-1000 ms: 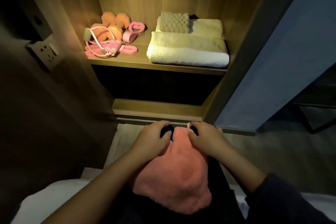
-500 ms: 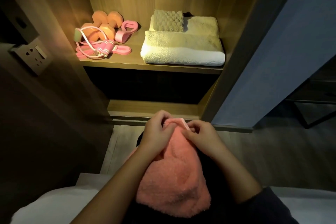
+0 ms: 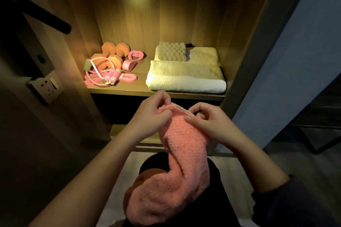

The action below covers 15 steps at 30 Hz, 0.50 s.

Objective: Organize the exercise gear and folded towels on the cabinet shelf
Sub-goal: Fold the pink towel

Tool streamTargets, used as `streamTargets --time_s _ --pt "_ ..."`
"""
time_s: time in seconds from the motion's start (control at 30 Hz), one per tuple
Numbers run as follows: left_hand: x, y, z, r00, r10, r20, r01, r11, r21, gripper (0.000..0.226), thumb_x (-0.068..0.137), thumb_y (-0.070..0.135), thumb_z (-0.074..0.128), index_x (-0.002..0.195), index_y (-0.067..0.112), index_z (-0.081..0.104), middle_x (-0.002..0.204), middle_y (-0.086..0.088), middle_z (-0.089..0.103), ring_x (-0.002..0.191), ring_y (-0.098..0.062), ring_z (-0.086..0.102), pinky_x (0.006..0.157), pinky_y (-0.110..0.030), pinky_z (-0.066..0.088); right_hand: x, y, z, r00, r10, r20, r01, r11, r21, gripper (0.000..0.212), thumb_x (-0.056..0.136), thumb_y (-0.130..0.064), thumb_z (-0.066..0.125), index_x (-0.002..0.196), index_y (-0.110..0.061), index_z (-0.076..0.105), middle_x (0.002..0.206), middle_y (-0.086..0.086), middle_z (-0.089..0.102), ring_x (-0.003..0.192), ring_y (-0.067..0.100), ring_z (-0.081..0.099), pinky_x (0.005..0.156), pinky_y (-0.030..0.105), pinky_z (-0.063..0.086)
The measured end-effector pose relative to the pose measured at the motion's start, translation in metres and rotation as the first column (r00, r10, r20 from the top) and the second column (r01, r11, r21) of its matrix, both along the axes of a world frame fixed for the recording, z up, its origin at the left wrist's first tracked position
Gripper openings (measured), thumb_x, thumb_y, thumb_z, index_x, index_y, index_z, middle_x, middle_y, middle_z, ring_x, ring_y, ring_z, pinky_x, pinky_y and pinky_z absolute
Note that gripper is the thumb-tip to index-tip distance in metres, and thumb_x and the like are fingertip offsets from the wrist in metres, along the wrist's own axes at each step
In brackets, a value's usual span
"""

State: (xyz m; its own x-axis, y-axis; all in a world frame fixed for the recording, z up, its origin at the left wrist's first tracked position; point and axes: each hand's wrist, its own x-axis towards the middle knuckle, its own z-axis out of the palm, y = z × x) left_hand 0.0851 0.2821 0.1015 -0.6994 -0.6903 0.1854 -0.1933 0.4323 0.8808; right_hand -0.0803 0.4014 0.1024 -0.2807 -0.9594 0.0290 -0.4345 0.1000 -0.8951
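**Socket, bar and blue panel at the edges**

On the left, a grey wall socket (image 3: 46,86) with a switch sits on a dim wooden surface. Above it, a black bar (image 3: 46,16) slants down to the right. A blue panel (image 3: 295,61) fills the right side. Beyond its foot, a dark metal frame (image 3: 317,145) stands on the grey floor (image 3: 276,162).

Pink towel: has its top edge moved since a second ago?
Yes. The pink towel rose, its top from below the bottom ledge to just under the shelf.
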Motion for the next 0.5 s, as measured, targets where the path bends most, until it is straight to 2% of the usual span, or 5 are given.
streamTargets --time_s 0.13,0.23,0.3,0.4,0.5 --pt "-0.006 -0.023 0.041 0.988 0.117 -0.101 -0.143 0.944 -0.299 0.012 0.083 0.012 0.054 0.085 0.023 0.048 0.078 0.009 0.051 0.066 0.001 0.044 0.055 -0.013 0.034 -0.017 -0.006 0.023 0.989 0.091 -0.117 -0.072 0.984 0.16 0.012 0.082 -0.04 0.074 0.076 -0.03 0.072 0.08 -0.009 0.072 0.073 0.004 0.066 0.062 0.021 0.049" --pt "-0.006 -0.043 0.064 0.975 0.187 -0.118 -0.22 0.879 -0.423 0.019 0.084 0.013 0.06 0.097 0.023 0.051 0.082 0.006 0.057 0.071 -0.002 0.051 0.059 -0.024 0.041 -0.03 -0.008 0.031 0.985 0.078 -0.156 -0.051 0.984 0.171 0.024 0.089 -0.031 0.069 0.065 -0.031 0.07 0.068 -0.012 0.068 0.064 0.0 0.062 0.059 0.019 0.046" --pt "-0.005 -0.053 0.075 0.966 0.244 -0.08 -0.253 0.844 -0.473 0.021 0.086 0.018 0.066 0.105 0.022 0.058 0.084 -0.001 0.063 0.077 -0.018 0.059 0.063 -0.037 0.046 -0.041 -0.012 0.035 0.984 -0.027 -0.175 0.041 0.996 0.079 0.027 0.092 -0.014 0.06 0.067 -0.021 0.064 0.063 -0.011 0.058 0.061 0.004 0.054 0.063 0.028 0.043" --pt "-0.004 -0.065 0.088 0.949 0.314 -0.024 -0.273 0.781 -0.562 0.014 0.087 0.03 0.068 0.089 0.017 0.07 0.076 -0.006 0.067 0.076 -0.028 0.06 0.064 -0.042 0.047 -0.052 -0.018 0.043 0.955 -0.191 -0.226 0.186 0.982 -0.044 0.02 0.093 -0.007 0.052 0.078 -0.014 0.063 0.069 -0.008 0.057 0.064 0.008 0.052 0.062 0.029 0.041" --pt "-0.009 -0.074 0.102 0.947 0.313 -0.068 -0.304 0.812 -0.498 0.019 0.086 0.025 0.068 0.073 0.012 0.068 0.061 -0.001 0.06 0.06 -0.019 0.052 0.051 -0.032 0.036 -0.058 -0.024 0.054 0.905 -0.269 -0.331 0.249 0.963 -0.103 0.025 0.093 -0.016 0.056 0.07 -0.018 0.062 0.064 -0.008 0.058 0.063 0.011 0.054 0.054 0.024 0.038"
